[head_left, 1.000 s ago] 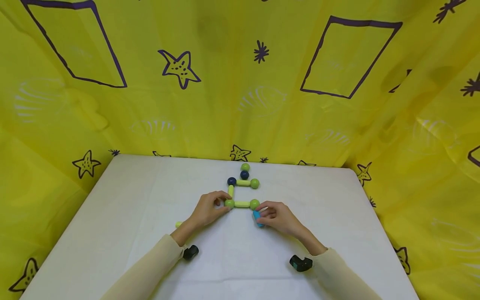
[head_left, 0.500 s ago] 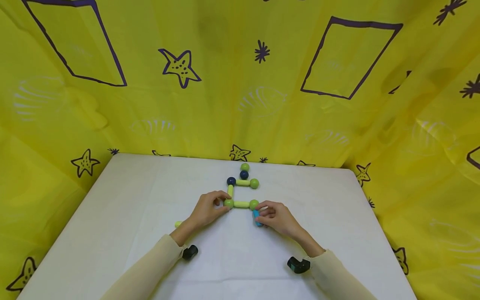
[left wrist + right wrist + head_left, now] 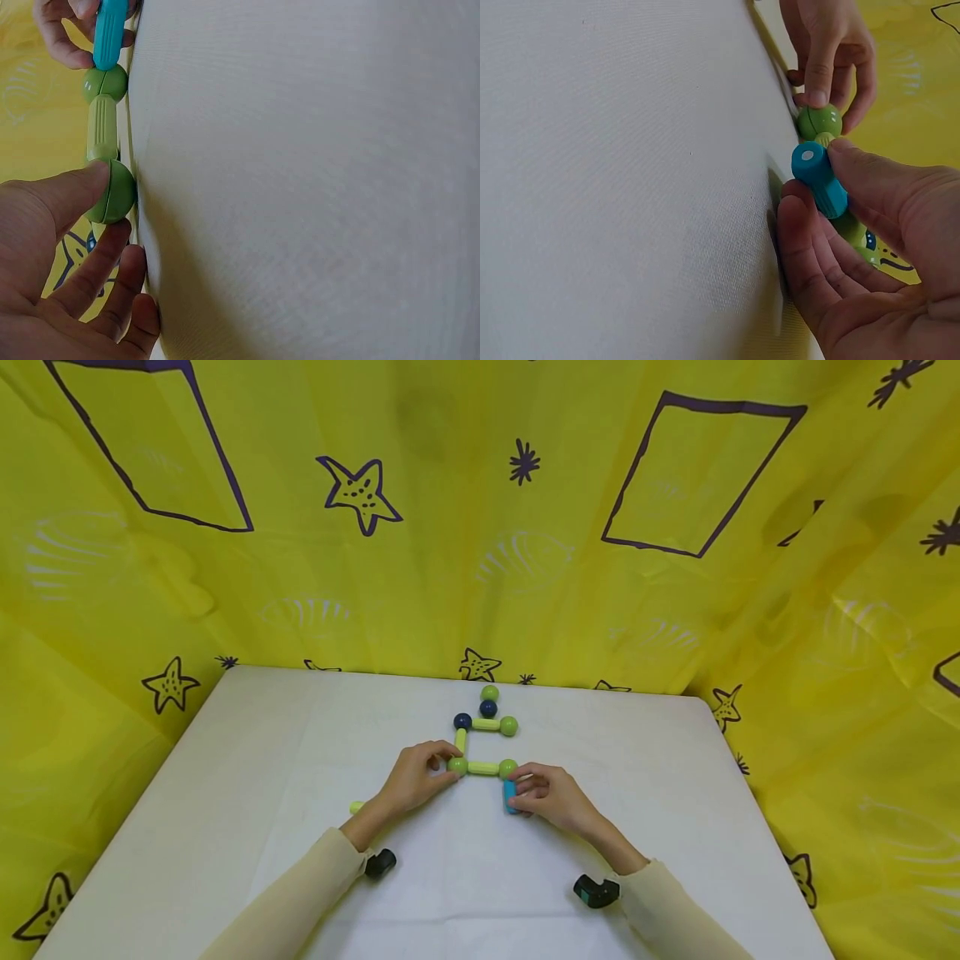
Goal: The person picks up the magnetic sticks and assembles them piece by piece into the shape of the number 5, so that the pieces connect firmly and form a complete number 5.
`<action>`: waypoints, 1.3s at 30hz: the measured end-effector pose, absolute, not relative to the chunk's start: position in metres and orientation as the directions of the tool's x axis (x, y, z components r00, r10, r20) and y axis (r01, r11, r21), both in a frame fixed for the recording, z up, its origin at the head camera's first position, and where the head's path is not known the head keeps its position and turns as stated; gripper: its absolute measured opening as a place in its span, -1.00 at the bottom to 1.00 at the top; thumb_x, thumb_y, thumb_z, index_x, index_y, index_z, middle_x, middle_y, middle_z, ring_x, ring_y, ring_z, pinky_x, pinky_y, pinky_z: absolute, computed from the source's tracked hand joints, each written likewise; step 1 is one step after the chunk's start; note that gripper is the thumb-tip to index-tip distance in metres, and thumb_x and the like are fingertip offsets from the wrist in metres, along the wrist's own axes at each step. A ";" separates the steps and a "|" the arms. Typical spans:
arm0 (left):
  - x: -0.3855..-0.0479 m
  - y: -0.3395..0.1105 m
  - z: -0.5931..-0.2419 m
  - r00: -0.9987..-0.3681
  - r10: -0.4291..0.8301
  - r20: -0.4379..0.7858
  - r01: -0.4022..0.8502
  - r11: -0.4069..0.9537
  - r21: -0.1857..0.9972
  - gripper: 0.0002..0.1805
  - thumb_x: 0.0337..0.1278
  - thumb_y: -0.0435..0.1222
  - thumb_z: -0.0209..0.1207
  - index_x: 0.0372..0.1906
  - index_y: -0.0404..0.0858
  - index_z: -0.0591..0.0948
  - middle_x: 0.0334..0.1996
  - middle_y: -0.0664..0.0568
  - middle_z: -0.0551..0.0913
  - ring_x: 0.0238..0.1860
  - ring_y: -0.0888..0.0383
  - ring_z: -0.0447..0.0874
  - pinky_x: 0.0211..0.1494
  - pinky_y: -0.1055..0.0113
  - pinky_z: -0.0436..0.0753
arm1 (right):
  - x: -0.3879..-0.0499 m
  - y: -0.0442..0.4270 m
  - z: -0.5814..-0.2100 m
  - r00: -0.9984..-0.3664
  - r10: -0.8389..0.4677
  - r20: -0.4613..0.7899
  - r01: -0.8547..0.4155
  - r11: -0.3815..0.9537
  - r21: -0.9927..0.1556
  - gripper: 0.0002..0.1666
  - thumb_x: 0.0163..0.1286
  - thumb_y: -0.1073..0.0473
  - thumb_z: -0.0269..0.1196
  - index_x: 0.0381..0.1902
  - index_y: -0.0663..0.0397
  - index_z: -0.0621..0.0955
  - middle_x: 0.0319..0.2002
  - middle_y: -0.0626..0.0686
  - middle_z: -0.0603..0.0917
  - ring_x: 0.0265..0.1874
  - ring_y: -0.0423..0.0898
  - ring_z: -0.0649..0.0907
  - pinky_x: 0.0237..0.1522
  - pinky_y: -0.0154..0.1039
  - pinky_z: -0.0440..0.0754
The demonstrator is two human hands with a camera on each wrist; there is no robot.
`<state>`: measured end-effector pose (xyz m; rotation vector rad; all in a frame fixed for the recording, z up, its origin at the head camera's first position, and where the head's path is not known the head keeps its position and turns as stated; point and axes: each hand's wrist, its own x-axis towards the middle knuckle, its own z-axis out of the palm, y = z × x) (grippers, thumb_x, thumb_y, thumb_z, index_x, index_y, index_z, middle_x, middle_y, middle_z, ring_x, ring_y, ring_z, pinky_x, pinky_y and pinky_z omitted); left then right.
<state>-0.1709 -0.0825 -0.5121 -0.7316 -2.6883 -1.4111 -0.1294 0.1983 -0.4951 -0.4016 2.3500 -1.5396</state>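
Observation:
My left hand (image 3: 415,779) pinches a green magnetic ball (image 3: 457,766) between thumb and index finger at the near left corner of a shape on the table. A pale green magnetic rod (image 3: 483,768) runs from it to another green ball (image 3: 507,767). In my right hand (image 3: 561,797) is a blue magnetic rod (image 3: 821,176), held by thumb and fingers. Its far end meets that second ball in the left wrist view. From the pinched ball, a pale rod (image 3: 461,741) leads away to a dark blue ball (image 3: 462,722).
Another pale rod (image 3: 486,724) joins the dark blue corner ball to a green ball (image 3: 509,726). Behind stand a second dark blue ball (image 3: 488,708) and a green one (image 3: 490,693). A yellow-green piece (image 3: 356,807) lies partly behind my left forearm. Yellow curtains surround the white table (image 3: 225,827).
The blue rod has swung from a slant to nearly straight below the right green ball, its near end shifting left. My right hand moved slightly left with it; my left hand stays put.

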 end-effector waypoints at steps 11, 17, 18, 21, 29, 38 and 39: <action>-0.170 -0.082 -0.512 -0.892 0.391 0.227 0.409 0.484 0.773 -0.72 0.14 -0.36 0.45 -0.03 -0.19 0.73 -0.18 0.02 0.75 -0.23 0.08 0.61 -0.11 0.24 0.57 | -0.130 0.198 -0.497 -0.923 -0.375 -0.092 -0.079 0.416 -0.906 -0.61 0.33 0.26 0.44 0.08 0.21 0.65 -0.20 0.14 0.74 -0.42 -0.06 0.75 -0.32 -0.23 0.72; -0.170 -0.081 -0.511 -0.902 0.380 0.204 0.386 0.502 0.774 -0.71 0.14 -0.35 0.46 -0.02 -0.17 0.73 -0.18 0.04 0.75 -0.23 0.08 0.60 -0.11 0.27 0.56 | -0.131 0.197 -0.499 -0.920 -0.380 -0.093 -0.076 0.406 -0.911 -0.61 0.33 0.28 0.44 0.09 0.19 0.65 -0.10 0.13 0.69 -0.39 -0.06 0.73 -0.32 -0.24 0.72; -0.170 -0.081 -0.512 -0.902 0.378 0.207 0.388 0.504 0.772 -0.71 0.14 -0.36 0.46 -0.02 -0.17 0.73 -0.18 0.04 0.75 -0.24 0.08 0.60 -0.11 0.27 0.56 | -0.131 0.197 -0.499 -0.920 -0.382 -0.092 -0.076 0.404 -0.912 -0.61 0.32 0.28 0.44 0.09 0.19 0.65 -0.09 0.13 0.68 -0.39 -0.06 0.73 -0.32 -0.24 0.72; -0.171 -0.081 -0.513 -0.902 0.376 0.212 0.391 0.503 0.771 -0.71 0.13 -0.36 0.46 -0.02 -0.17 0.73 -0.19 0.05 0.75 -0.24 0.08 0.60 -0.11 0.28 0.55 | -0.131 0.197 -0.499 -0.919 -0.382 -0.092 -0.075 0.401 -0.913 -0.61 0.32 0.28 0.44 0.09 0.19 0.65 -0.09 0.14 0.67 -0.39 -0.07 0.73 -0.32 -0.24 0.72; -0.172 -0.081 -0.515 -0.886 0.389 0.253 0.429 0.482 0.763 -0.70 0.11 -0.39 0.46 -0.04 -0.20 0.73 -0.19 0.02 0.75 -0.24 0.05 0.63 -0.11 0.23 0.59 | -0.131 0.198 -0.500 -0.923 -0.373 -0.094 -0.080 0.424 -0.902 -0.63 0.32 0.26 0.45 0.07 0.16 0.66 -0.08 0.12 0.68 -0.42 -0.08 0.72 -0.34 -0.26 0.70; -0.171 -0.082 -0.515 -0.884 0.391 0.254 0.432 0.481 0.763 -0.72 0.13 -0.39 0.45 -0.04 -0.20 0.73 -0.18 0.01 0.76 -0.24 0.05 0.63 -0.10 0.22 0.60 | -0.131 0.197 -0.500 -0.925 -0.369 -0.090 -0.081 0.424 -0.902 -0.64 0.32 0.27 0.44 0.06 0.17 0.66 -0.09 0.13 0.68 -0.42 -0.07 0.72 -0.34 -0.26 0.70; -0.171 -0.082 -0.515 -0.885 0.391 0.253 0.430 0.481 0.764 -0.72 0.13 -0.39 0.45 -0.04 -0.20 0.73 -0.18 0.01 0.76 -0.24 0.05 0.63 -0.10 0.23 0.60 | -0.130 0.197 -0.500 -0.925 -0.370 -0.091 -0.081 0.424 -0.902 -0.64 0.32 0.28 0.44 0.06 0.17 0.66 -0.09 0.13 0.68 -0.42 -0.07 0.72 -0.34 -0.26 0.70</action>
